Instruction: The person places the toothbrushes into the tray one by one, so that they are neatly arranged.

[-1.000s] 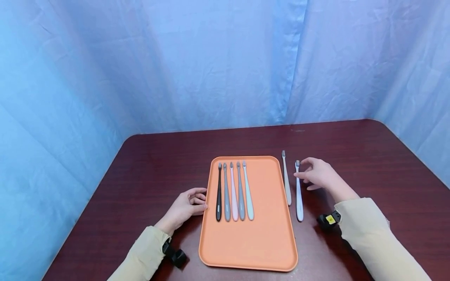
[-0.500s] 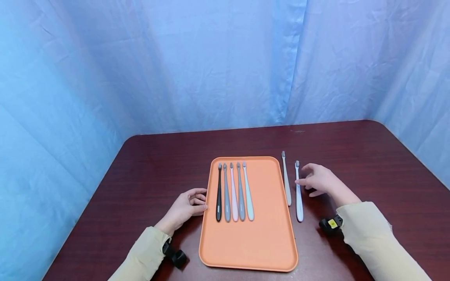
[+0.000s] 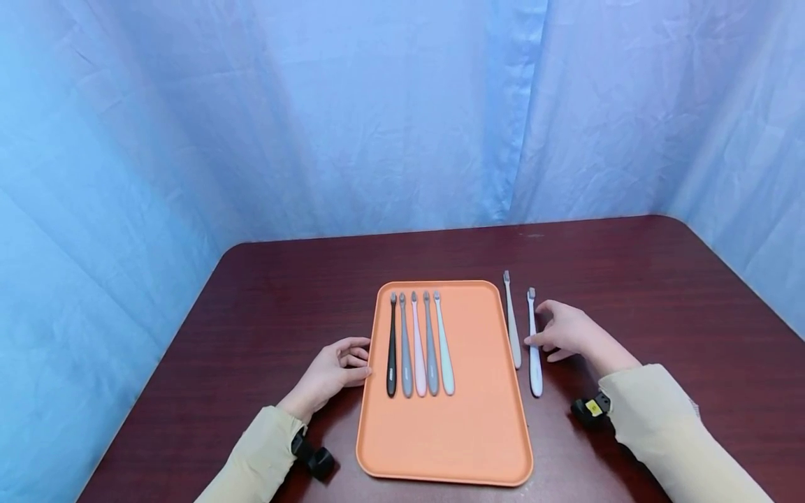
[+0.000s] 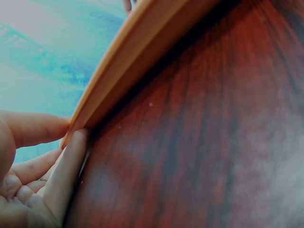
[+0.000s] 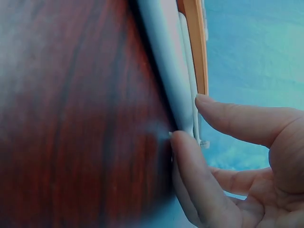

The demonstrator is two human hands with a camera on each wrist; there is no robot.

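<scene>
An orange tray [image 3: 465, 419] lies on the dark wooden table and holds several toothbrushes [image 3: 418, 346] side by side in its left half. Two more lie on the table right of it: a beige toothbrush [image 3: 513, 328] and a white toothbrush [image 3: 534, 349]. My right hand [image 3: 562, 332] is beside the white one and touches the middle of its handle. In the right wrist view a fingertip [image 5: 178, 140] touches the white toothbrush [image 5: 161, 61], with the thumb just above. My left hand [image 3: 333, 369] rests at the tray's left edge, fingers loosely curled, one fingertip [image 4: 76, 142] against the tray rim [image 4: 133, 57].
Blue cloth [image 3: 377, 119] hangs behind and on both sides of the table. The table's rounded far corners sit at the back left and back right. The tray's right half [image 3: 484, 349] is bare.
My right hand has slid toward me along the white toothbrush, from near its head to mid-handle, and now touches it. The toothbrushes, the tray and my left hand have stayed put.
</scene>
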